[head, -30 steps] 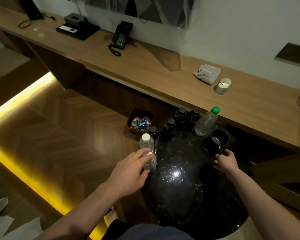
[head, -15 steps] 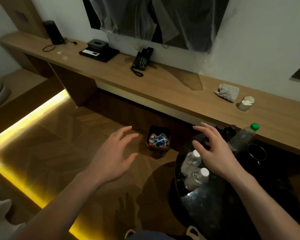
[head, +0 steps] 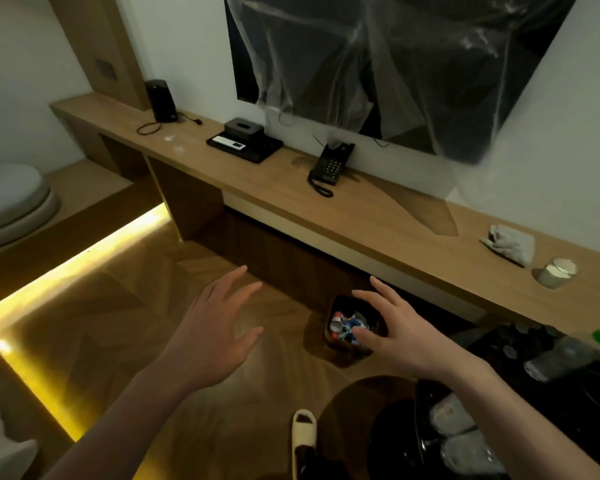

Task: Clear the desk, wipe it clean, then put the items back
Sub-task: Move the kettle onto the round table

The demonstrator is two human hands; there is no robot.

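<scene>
A long wooden desk runs along the wall. On it stand a black telephone, a black tray with a tissue box and remote, a black speaker, a crumpled grey cloth and a small candle glass. My left hand and my right hand hover over the floor with fingers spread, holding nothing. Clear water bottles lie on the dark round table at the lower right, beside a green-capped bottle.
A small dark bin with wrappers sits on the wooden floor under my right hand. A lit yellow strip edges a raised step at the left. A plastic-covered screen hangs above the desk. A slippered foot shows at the bottom.
My left hand let go of the water bottle on the round table and both hands rose, open. The view swung left and up along the desk.
</scene>
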